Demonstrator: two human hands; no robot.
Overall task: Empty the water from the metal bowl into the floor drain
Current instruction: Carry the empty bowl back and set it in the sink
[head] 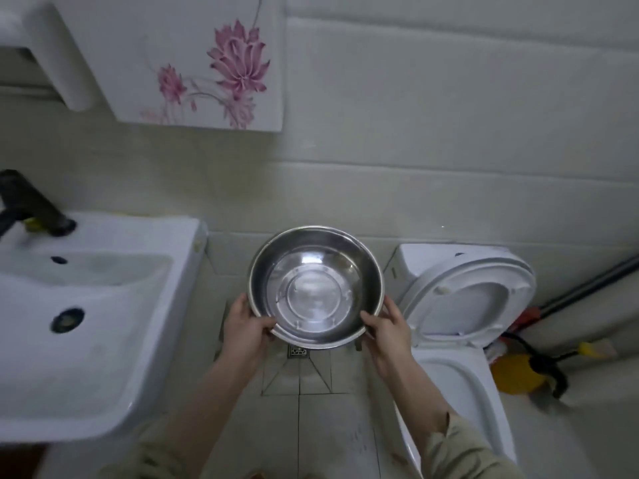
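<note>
A round metal bowl (316, 286) hangs level in front of me, with clear water pooled in its bottom. My left hand (243, 326) grips its near-left rim, thumb inside the lip. My right hand (387, 328) grips the near-right rim in the same way. A small square floor drain (298, 351) shows on the tiled floor just below the bowl's near edge, partly hidden by the bowl.
A white washbasin (103, 340) with a black tap (33, 205) stands at left. A white toilet (460, 344) with its lid up is at right. Black hoses and a yellow object (515, 373) lie beyond it. A flowered cabinet (193, 63) hangs above.
</note>
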